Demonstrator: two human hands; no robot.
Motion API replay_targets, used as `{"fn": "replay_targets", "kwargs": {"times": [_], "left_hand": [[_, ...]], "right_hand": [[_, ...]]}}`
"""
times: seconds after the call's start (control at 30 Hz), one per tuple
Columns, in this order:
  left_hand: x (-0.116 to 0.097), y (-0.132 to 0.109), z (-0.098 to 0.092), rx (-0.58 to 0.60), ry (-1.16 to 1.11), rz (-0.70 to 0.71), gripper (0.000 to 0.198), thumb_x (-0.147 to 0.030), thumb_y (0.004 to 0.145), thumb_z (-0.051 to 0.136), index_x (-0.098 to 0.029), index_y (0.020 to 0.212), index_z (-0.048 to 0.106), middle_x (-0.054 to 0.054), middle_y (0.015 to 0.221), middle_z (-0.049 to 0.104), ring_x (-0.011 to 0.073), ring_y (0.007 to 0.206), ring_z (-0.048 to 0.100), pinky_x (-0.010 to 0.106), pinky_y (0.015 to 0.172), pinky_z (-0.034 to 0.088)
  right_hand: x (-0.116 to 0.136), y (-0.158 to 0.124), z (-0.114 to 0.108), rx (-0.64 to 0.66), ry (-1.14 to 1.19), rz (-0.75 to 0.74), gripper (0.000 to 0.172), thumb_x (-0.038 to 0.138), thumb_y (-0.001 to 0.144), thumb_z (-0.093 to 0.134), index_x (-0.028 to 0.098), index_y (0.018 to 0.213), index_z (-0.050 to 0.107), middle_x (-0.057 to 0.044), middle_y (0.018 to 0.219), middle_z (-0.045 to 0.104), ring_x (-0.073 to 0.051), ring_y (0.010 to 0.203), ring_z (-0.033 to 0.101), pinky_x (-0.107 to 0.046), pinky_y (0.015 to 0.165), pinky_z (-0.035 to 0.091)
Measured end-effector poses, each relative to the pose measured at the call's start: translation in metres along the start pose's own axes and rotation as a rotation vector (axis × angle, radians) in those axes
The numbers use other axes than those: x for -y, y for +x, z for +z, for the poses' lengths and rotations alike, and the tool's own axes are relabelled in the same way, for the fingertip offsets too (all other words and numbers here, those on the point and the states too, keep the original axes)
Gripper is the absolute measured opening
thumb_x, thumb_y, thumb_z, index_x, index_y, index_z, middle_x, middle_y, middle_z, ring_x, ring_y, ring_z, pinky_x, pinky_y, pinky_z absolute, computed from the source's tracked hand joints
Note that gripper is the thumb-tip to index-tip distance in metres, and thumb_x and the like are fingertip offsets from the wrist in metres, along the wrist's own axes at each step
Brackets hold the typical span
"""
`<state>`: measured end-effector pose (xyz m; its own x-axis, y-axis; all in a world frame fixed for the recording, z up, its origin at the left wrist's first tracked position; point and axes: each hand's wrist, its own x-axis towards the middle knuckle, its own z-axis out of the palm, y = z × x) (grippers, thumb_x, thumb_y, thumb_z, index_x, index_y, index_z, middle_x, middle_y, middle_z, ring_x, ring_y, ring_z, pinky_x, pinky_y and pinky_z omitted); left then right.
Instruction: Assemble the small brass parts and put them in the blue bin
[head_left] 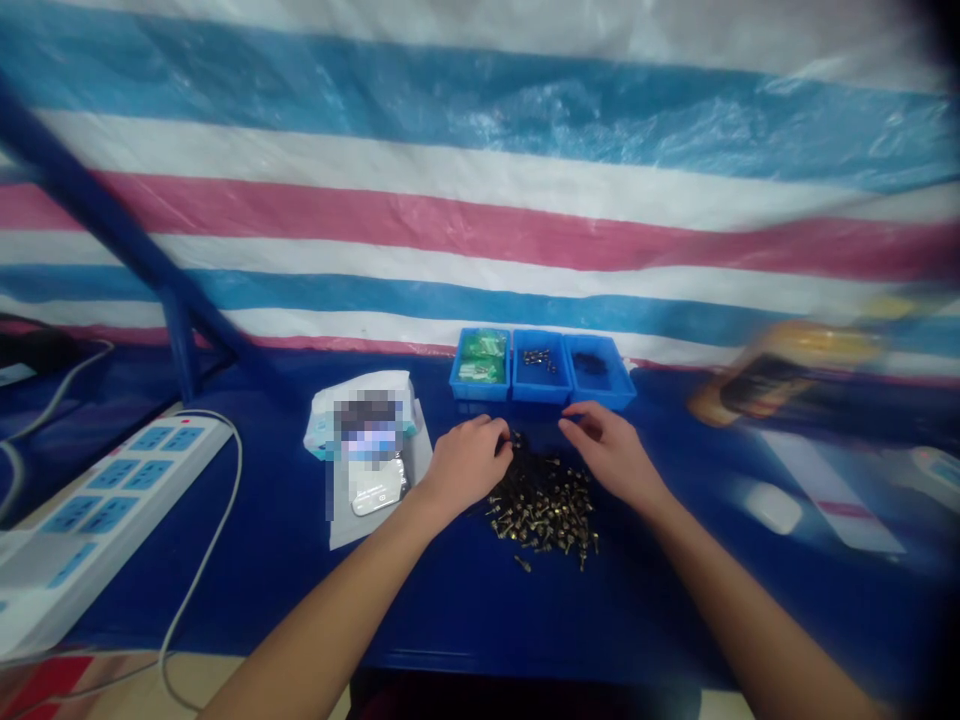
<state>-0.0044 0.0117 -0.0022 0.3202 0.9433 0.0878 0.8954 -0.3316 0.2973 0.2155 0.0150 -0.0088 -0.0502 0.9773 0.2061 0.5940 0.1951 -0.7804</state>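
Observation:
A pile of small brass-coloured metal pieces (544, 515), like little fittings or screws, lies on the blue table. Dark small pieces (525, 465) are heaped at its far side. My left hand (472, 460) is at the pile's left edge with its fingers curled in; what they hold, if anything, is hidden. Right of the pile, my right hand (611, 450) hovers with thumb and forefinger apart and nothing visible between them. Beyond the hands stand three blue trays: the left tray (480, 393) has green-and-white packets, the middle tray (540, 390) metal pieces, the right tray (619, 385) dark bits.
On the left are a white power strip (120, 490) with a cable (217, 530), a white soft pack (322, 415) and a phone-like device (379, 485) on a white sheet. At right are a blurred bottle (780, 370), a white rounded object (772, 508) and a pale flat box (832, 490).

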Motion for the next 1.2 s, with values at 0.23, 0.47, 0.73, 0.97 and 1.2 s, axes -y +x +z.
{"fn": "replay_targets", "kwargs": {"times": [0.23,0.47,0.73,0.97,1.2], "left_hand": [[-0.003,0.000,0.000,0.029,-0.003,0.034,0.020,-0.028,0.096,0.043,-0.023,0.094,0.062,0.004,0.095,0.063,0.0207,0.087,0.063,0.031,0.071,0.046],[-0.005,0.000,0.001,0.025,0.006,0.043,0.022,-0.027,0.097,0.041,-0.023,0.095,0.062,0.004,0.095,0.062,0.0205,0.088,0.062,0.030,0.072,0.046],[-0.006,0.000,0.001,0.028,0.027,0.053,0.022,-0.028,0.097,0.041,-0.023,0.096,0.062,0.004,0.097,0.062,0.0208,0.090,0.062,0.031,0.074,0.047],[-0.007,-0.001,0.001,0.017,0.021,0.063,0.021,-0.027,0.097,0.041,-0.024,0.095,0.061,0.003,0.096,0.061,0.0204,0.089,0.062,0.031,0.073,0.046],[-0.006,-0.001,0.002,0.003,0.015,0.074,0.020,-0.029,0.097,0.041,-0.024,0.094,0.060,0.002,0.094,0.061,0.0208,0.087,0.061,0.030,0.068,0.044]], "right_hand": [[0.003,-0.002,0.009,0.218,-0.216,-0.226,0.021,0.028,0.090,0.056,0.024,0.103,0.072,-0.004,0.094,0.069,-0.019,0.084,0.063,-0.031,0.075,0.047],[0.009,0.008,0.026,0.233,-0.382,-0.241,0.031,0.033,0.093,0.055,0.029,0.122,0.065,-0.005,0.107,0.065,-0.021,0.099,0.062,-0.033,0.083,0.044],[0.008,0.009,0.027,0.286,-0.417,-0.271,0.021,0.033,0.095,0.054,0.029,0.107,0.071,-0.003,0.104,0.063,-0.018,0.096,0.062,-0.030,0.083,0.043],[0.013,0.002,0.026,0.210,-0.607,-0.303,0.022,0.032,0.097,0.050,0.026,0.103,0.070,-0.006,0.101,0.064,-0.020,0.090,0.062,-0.033,0.078,0.041],[0.012,-0.001,0.024,0.120,-0.730,-0.266,0.022,0.034,0.096,0.051,0.025,0.100,0.071,-0.008,0.100,0.064,-0.023,0.091,0.061,-0.033,0.074,0.037]]}}
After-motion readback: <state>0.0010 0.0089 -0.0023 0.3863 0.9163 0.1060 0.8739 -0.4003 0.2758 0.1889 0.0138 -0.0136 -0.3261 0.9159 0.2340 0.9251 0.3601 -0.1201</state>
